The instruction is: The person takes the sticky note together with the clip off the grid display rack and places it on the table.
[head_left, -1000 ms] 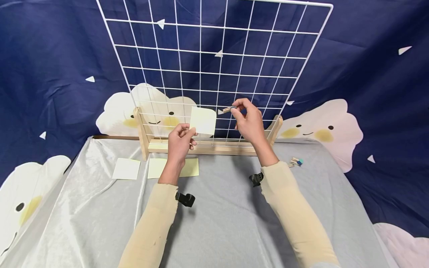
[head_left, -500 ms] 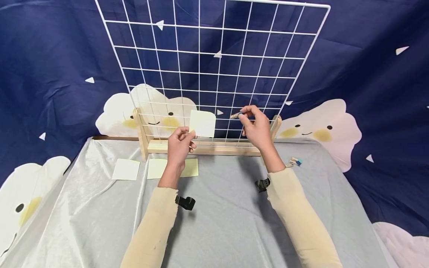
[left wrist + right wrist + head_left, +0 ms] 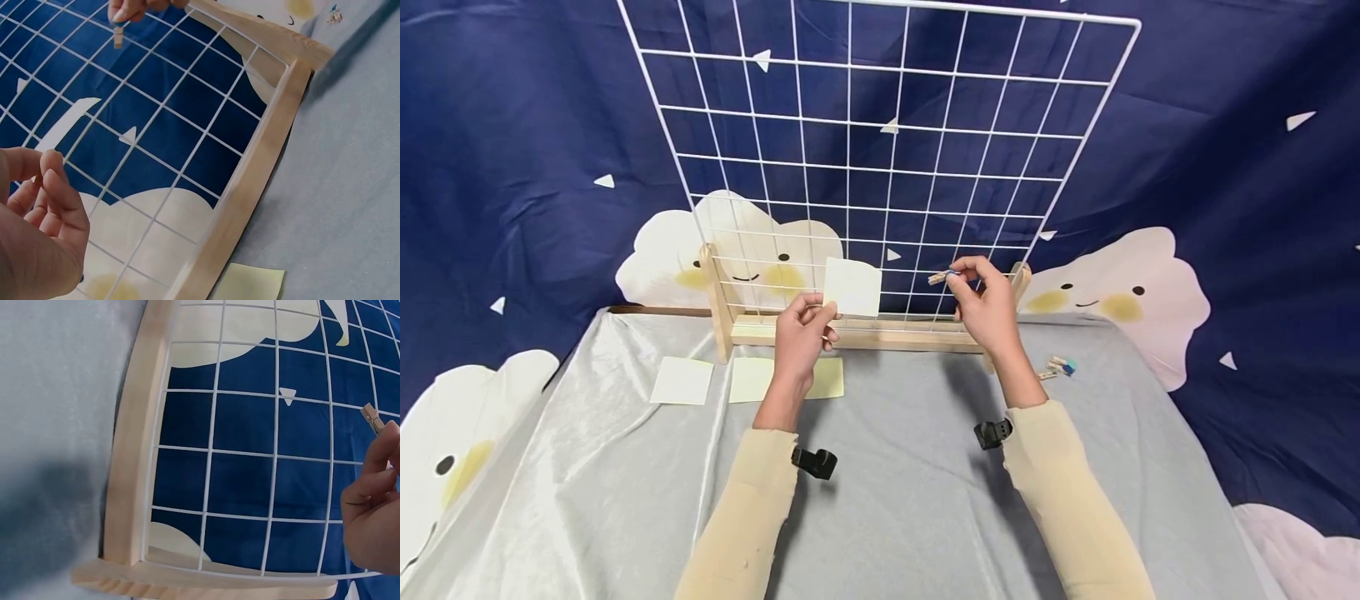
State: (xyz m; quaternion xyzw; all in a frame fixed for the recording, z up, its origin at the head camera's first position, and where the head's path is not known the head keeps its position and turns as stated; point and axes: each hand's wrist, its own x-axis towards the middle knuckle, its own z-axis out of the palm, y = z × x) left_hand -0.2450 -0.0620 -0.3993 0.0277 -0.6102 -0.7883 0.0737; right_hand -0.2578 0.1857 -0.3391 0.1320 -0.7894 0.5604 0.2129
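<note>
My left hand [image 3: 801,337] pinches a pale yellow sticky note [image 3: 852,287] by its lower left corner, in front of the white wire grid [image 3: 891,169]. The note's upper right corner curls, and in the left wrist view the note [image 3: 65,124] shows nearly edge-on. To its right, my right hand [image 3: 988,308] pinches a small wooden clothespin [image 3: 940,277] between thumb and fingertips, its tip pointing left towards the note. A bit of blue shows on the clothespin at the fingertips. In the right wrist view the clothespin [image 3: 371,417] stands out beyond the fingers, apart from the note.
A wooden base [image 3: 910,340] holds the grid upright on a grey cloth-covered table [image 3: 910,483]. Left on the cloth lie a whitish note [image 3: 682,381] and yellow notes [image 3: 826,377], partly behind my left arm. Several clothespins [image 3: 1062,365] lie at the right. A blue cloud-patterned curtain [image 3: 1247,192] hangs behind.
My right hand has drawn back rightward and down with the clothespin, away from the note. My left hand and its note have sunk slightly lower.
</note>
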